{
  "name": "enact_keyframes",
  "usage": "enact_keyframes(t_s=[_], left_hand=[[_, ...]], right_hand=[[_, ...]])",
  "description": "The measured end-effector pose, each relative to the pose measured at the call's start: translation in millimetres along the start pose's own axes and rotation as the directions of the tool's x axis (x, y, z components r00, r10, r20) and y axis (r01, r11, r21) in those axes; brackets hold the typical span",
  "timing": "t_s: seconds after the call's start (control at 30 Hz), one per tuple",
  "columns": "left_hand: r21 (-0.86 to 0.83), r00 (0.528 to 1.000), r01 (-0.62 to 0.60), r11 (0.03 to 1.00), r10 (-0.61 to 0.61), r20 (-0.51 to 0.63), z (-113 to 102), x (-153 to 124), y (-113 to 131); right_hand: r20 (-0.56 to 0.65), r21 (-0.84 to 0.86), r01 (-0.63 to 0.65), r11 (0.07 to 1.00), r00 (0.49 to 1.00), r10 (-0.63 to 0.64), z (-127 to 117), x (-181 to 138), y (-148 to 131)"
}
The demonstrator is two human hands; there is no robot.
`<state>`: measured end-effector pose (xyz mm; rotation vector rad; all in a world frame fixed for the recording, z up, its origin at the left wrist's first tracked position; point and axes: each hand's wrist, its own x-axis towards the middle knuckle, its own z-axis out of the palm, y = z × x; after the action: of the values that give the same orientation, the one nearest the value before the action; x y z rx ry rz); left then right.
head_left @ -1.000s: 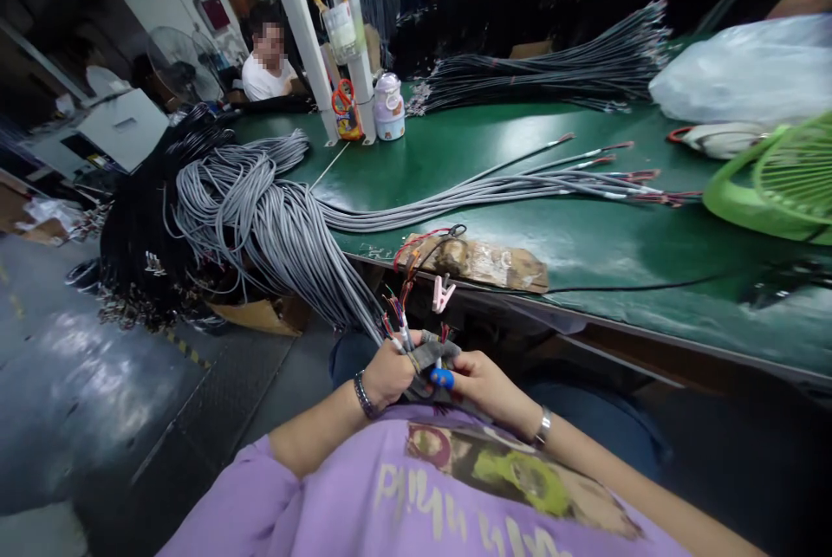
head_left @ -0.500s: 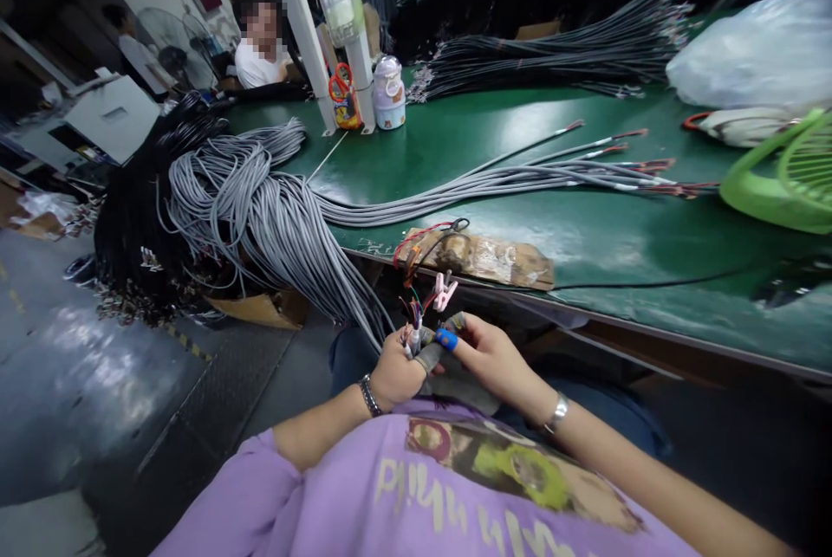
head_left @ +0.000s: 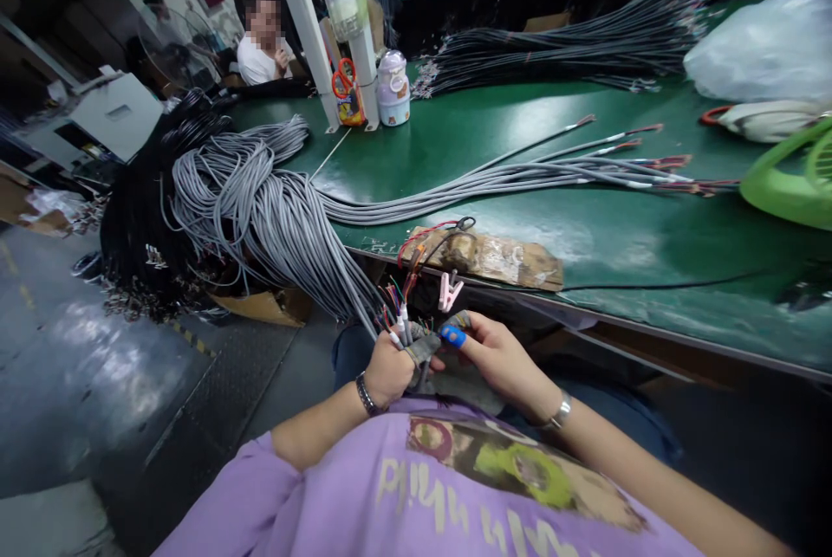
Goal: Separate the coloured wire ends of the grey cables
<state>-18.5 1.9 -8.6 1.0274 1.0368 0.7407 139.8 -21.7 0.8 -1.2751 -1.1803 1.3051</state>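
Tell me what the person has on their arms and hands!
The left arm has a light purple cloth sleeve that leaves the forearm bare, and a dark, linked bracelet. The left hand has a grey thumb wrap. The right hand has a bright blue thumb wrap, with a shiny silver-coloured wristband behind it.

In front of the bench [head_left: 617, 254], cable ends [head_left: 402, 327] stick up out of the left hand [head_left: 393, 366], and the right hand [head_left: 503, 362] is just to its right. A board [head_left: 487, 258] lies along the bench's near edge, behind a clip [head_left: 448, 292]. Left of the board, a cable pile [head_left: 253, 202] hangs over the edge; loose cables [head_left: 520, 178] stretch rightward behind the board. Farther back (right of the bottle [head_left: 393, 91]) lies another bundle [head_left: 552, 53], with a bag [head_left: 767, 42] to its right.
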Motion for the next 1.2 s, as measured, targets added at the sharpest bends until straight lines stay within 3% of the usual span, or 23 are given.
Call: enact_keyframes(t_s=[0.1,0.4,0.63,0.97,1.1,1.2], left_hand=[[-0.055,0.998,-0.023,0.998,0.02,-0.054,4,2,-2],[0.11,0.995,-0.068,0.992,0.059,0.084,-1,2,-4],[0.197,0.994,-0.064,0.978,0.044,0.101,0,0,-2],[0.144,0.995,-0.053,0.988,0.039,0.093,2,-1,-1],[0.085,0.996,-0.05,0.995,0.043,0.079,-1,-1,-5],[0.054,0.998,-0.046,0.997,0.043,0.054,-4,-2,-5]], right_hand=[[-0.027,0.022,-0.022,1.0,0.999,0.022,0,-2,2],[0.07,0.02,-0.004,1.0,0.998,0.002,0,2,-1],[0.054,0.056,-0.021,0.998,0.998,0.018,6,5,4],[-0.1,0.32,-0.143,0.936,0.978,0.183,18,1,3],[-0.19,0.519,-0.159,0.84,0.937,0.294,7,7,5],[-0.152,0.62,-0.161,0.768,0.936,0.319,-3,8,5]])
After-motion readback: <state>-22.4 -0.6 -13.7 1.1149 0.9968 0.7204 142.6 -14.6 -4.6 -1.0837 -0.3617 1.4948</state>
